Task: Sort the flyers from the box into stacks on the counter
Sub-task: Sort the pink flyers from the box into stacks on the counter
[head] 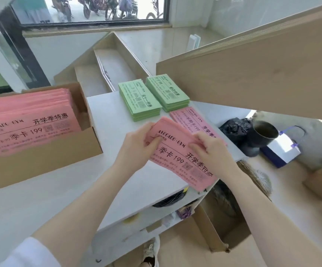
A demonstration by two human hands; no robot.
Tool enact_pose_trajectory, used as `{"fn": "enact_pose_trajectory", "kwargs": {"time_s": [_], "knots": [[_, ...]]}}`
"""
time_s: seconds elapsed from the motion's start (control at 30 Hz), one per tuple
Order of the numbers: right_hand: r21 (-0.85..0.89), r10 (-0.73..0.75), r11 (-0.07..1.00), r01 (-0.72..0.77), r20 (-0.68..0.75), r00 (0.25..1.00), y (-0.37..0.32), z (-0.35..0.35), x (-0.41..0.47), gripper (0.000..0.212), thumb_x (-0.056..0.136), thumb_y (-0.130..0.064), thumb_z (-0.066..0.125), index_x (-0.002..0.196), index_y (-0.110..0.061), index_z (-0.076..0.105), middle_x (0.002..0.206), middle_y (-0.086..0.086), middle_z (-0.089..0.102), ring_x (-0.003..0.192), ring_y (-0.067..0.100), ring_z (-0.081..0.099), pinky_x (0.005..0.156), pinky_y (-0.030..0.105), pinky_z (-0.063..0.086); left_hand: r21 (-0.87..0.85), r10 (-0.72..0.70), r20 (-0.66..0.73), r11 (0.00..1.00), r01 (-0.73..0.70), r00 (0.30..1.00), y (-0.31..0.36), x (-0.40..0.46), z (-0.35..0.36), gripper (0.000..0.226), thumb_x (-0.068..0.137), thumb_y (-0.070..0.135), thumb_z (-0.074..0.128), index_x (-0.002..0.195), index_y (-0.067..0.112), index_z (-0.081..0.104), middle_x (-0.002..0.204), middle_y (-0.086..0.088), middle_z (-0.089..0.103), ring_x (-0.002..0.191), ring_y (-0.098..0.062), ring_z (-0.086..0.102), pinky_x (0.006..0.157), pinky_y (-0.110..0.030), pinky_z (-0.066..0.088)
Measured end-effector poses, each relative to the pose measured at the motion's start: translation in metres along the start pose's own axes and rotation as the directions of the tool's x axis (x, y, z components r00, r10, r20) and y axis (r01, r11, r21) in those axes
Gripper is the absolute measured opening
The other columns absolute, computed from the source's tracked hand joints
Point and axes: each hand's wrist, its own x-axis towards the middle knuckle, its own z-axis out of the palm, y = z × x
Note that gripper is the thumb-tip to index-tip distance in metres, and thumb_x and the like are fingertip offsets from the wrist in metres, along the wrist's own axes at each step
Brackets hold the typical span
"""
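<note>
1. Head view looks down on a white counter, with both bare forearms reaching forward over it.
2. Left hand grips the left edge of a bundle of pink flyers, thumb on top near the printed heading and the other fingers hidden beneath the paper.
3. Right hand holds the same bundle from the right, its fingers curled over the upper sheets and bent at the knuckles.
4. That bundle lies tilted over the counter's right front corner, its lower right end jutting past the edge.
5. Just behind the bundle, a flat pink stack rests on the counter, partly covered by the held sheets and the right hand.
6. Further back sit 2 green stacks side by side: the left green stack and the right green stack, close together, though I cannot tell whether they touch.
7. At the left, an open cardboard box holds more pink flyers, leaning back in a thick batch.
8. Right of the counter and lower down stand a dark cup and a crumpled black bag.
</note>
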Motion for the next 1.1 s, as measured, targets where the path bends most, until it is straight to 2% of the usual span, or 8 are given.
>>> {"fn": "enact_pose_trajectory", "kwargs": {"time_s": [0.1,0.2,0.3,0.47,0.73,0.93,1.03,1.1], "knots": [[0.060,0.166,0.984,-0.167,0.026,0.986,0.023,-0.011,0.024,0.007,0.092,-0.024,0.053,0.093,-0.023,0.059,0.080,-0.011,0.063,0.071,-0.001,0.058,0.066,0.021,0.045,-0.211,-0.207,0.065,0.953,0.216,0.976,-0.012,0.043,0.023,0.008,0.086,0.020,0.063,0.087,0.027,0.058,0.089,0.002,0.070,0.081,-0.015,0.066,0.074,-0.029,0.053],[0.095,0.319,0.942,-0.323,0.051,0.946,0.051,-0.024,0.053,0.006,0.091,-0.024,0.054,0.091,-0.024,0.060,0.086,-0.003,0.068,0.075,0.013,0.066,0.074,0.034,0.053,-0.574,-0.424,0.255,0.656,0.489,0.869,-0.027,0.083,0.044,0.007,0.091,0.017,0.057,0.087,0.012,0.058,0.090,-0.010,0.069,0.082,-0.025,0.066,0.075,-0.034,0.056],[0.173,0.424,0.888,-0.426,0.055,0.904,0.074,-0.029,0.079,0.009,0.091,-0.022,0.054,0.085,-0.021,0.061,0.083,-0.001,0.072,0.072,0.014,0.068,0.076,0.040,0.055,-0.658,-0.465,0.396,0.457,0.598,0.792,-0.043,0.112,0.069,0.009,0.092,0.014,0.055,0.097,0.007,0.053,0.101,-0.016,0.067,0.081,-0.024,0.068,0.069,-0.027,0.058],[0.344,0.552,0.762,-0.548,0.096,0.828,0.105,-0.025,0.112,0.012,0.090,-0.020,0.057,0.080,-0.022,0.062,0.084,0.004,0.072,0.079,0.026,0.069,0.080,0.050,0.054,-0.495,-0.458,0.401,0.620,0.609,0.793,-0.050,0.134,0.105,0.019,0.091,0.008,0.055,0.110,0.007,0.054,0.099,-0.013,0.068,0.078,-0.019,0.067,0.066,-0.021,0.057],[-0.123,0.447,0.892,-0.435,0.098,0.889,0.125,-0.008,0.133,0.024,0.089,-0.028,0.055,0.103,-0.010,0.062,0.102,0.006,0.063,0.086,0.018,0.059,0.068,0.028,0.040,-0.275,-0.494,0.260,0.786,0.553,0.830,-0.059,0.139,0.117,0.019,0.087,0.002,0.056,0.106,0.002,0.057,0.078,-0.014,0.070,0.064,-0.015,0.068,0.062,-0.024,0.057],[-0.227,0.414,0.893,-0.389,0.073,0.907,0.134,-0.002,0.134,0.046,0.090,-0.036,0.054,0.127,-0.010,0.051,0.123,0.010,0.047,0.108,0.023,0.052,0.086,0.031,0.040,-0.114,-0.527,0.154,0.831,0.545,0.836,-0.058,0.129,0.119,0.030,0.090,0.012,0.052,0.120,0.012,0.052,0.086,0.001,0.064,0.072,-0.014,0.060,0.067,-0.027,0.050],[-0.089,0.412,0.911,-0.403,0.134,0.901,0.132,-0.007,0.140,0.042,0.093,-0.025,0.051,0.131,-0.009,0.047,0.131,0.009,0.049,0.117,0.020,0.049,0.094,0.027,0.035,-0.245,-0.481,0.125,0.833,0.497,0.868,-0.041,0.123,0.120,0.040,0.094,0.008,0.046,0.132,0.018,0.041,0.108,0.016,0.051,0.101,-0.003,0.051,0.082,-0.017,0.038],[0.032,0.433,0.894,-0.447,0.195,0.880,0.130,-0.007,0.147,0.041,0.094,-0.018,0.047,0.135,-0.011,0.044,0.137,0.004,0.048,0.124,0.017,0.047,0.101,0.026,0.032,-0.436,-0.468,0.185,0.749,0.498,0.864,-0.032,0.119,0.127,0.044,0.095,0.003,0.041,0.128,0.032,0.033,0.106,0.032,0.042,0.102,0.015,0.044,0.083,-0.005,0.034]]}}
